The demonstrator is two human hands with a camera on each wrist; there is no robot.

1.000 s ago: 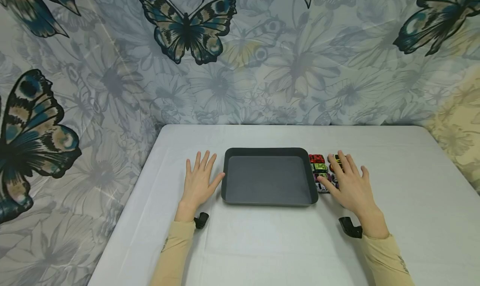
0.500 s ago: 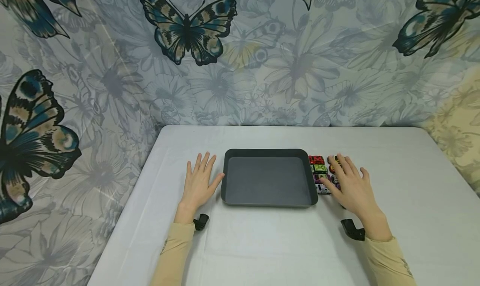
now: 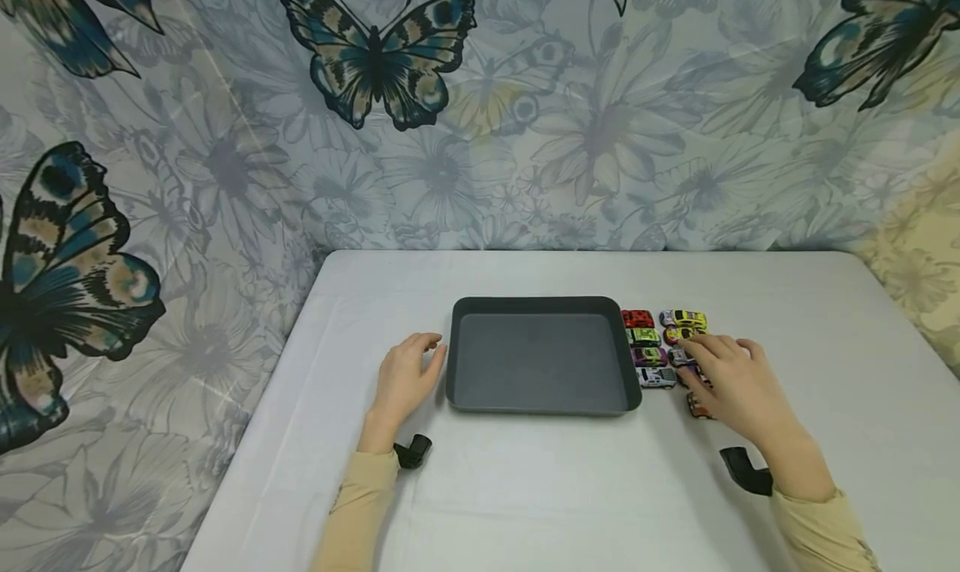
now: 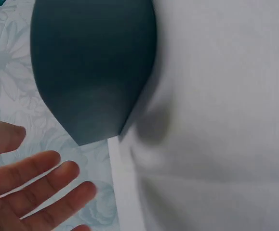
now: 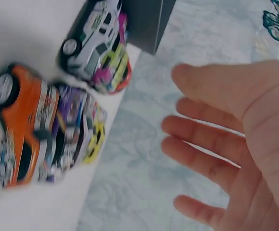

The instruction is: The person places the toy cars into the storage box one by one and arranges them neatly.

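Toy cars (image 3: 649, 357) stand in two columns on the desk (image 3: 540, 497), right of the gray tray (image 3: 543, 353). My right hand (image 3: 738, 388) is near them, fingers loosely extended; my left hand (image 3: 402, 380), fingers relaxed, slightly bent, is beside the tray.

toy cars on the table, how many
9 visible: four toy cars in a column beside the tray, five in the next column, partly behind the right hand, which may hide more.

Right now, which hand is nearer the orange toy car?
Right. The right hand is close beside the orange toy car, not gripping it; the left hand is across the gray tray from it.
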